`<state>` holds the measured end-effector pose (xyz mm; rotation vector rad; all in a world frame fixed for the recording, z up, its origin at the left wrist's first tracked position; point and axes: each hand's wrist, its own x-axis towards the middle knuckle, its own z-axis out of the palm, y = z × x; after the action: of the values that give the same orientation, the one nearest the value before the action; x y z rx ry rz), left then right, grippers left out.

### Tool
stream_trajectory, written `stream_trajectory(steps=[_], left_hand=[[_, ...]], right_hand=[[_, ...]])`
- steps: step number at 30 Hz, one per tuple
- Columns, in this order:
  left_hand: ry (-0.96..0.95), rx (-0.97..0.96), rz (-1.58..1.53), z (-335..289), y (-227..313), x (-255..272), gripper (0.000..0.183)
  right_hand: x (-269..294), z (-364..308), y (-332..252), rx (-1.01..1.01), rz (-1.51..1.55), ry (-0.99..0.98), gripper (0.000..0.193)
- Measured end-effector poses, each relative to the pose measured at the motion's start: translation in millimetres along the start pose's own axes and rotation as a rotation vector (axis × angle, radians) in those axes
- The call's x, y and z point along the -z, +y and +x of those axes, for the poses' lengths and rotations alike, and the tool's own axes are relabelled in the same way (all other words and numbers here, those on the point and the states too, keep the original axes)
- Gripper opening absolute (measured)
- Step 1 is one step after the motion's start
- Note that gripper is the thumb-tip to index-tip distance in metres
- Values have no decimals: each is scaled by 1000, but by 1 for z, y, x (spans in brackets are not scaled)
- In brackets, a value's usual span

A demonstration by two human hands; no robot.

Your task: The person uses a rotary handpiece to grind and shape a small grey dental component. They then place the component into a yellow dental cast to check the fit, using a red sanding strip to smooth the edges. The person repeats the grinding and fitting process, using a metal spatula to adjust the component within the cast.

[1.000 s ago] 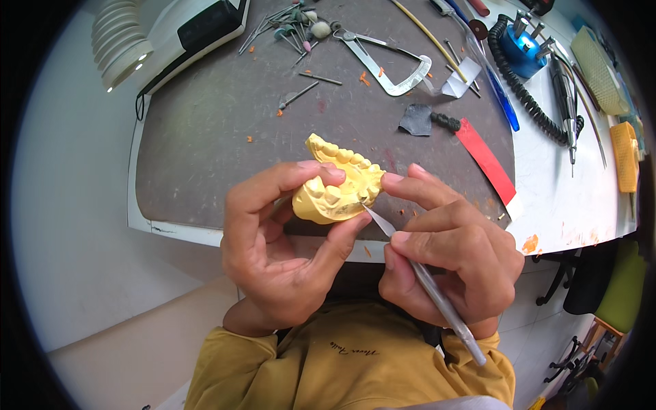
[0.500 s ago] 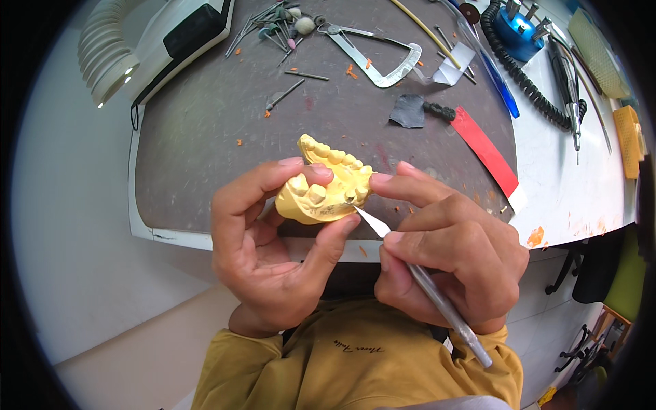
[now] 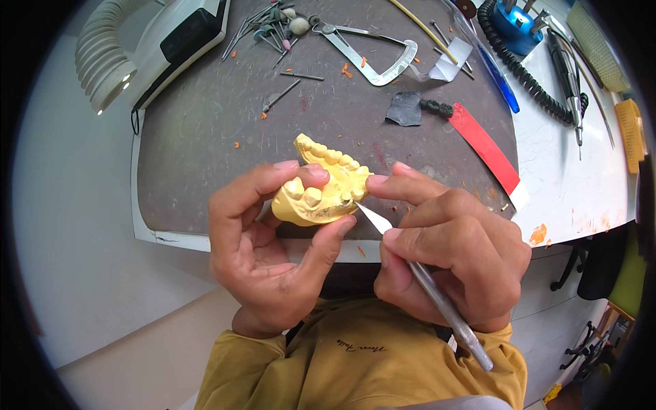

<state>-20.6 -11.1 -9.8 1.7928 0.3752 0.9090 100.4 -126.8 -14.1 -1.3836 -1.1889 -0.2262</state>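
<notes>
Frame centre: left hand clamps the yellow dental model. Right of centre: right hand pinches the metal-handled knife, tip at the model.

The dental model is pale yellow with dark grey marks on its near side; the knife is silver, its handle cross-hatched toward the end. The sweatshirt is mustard with dark lettering. Orange crumbs fleck the grey-brown mat; the strip is red, the stand metallic blue
</notes>
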Motion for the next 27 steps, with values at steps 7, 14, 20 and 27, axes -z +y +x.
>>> stream_trajectory(steps=[7, 14, 20, 27], left_hand=[[-11, -47, 15, -1, -3, 1, 59], [-30, -90, 33, -1, -6, 2, 59], [-42, -200, 63, -3, -12, 4, 61], [-44, -208, 34, 1, -12, -1, 55]], right_hand=[[1, 1, -1, -6, 2, -13, 17], [0, 0, -1, -10, -19, -2, 16], [0, 1, -1, -20, -27, -14, 15], [7, 1, -10, -72, 0, 21, 17]])
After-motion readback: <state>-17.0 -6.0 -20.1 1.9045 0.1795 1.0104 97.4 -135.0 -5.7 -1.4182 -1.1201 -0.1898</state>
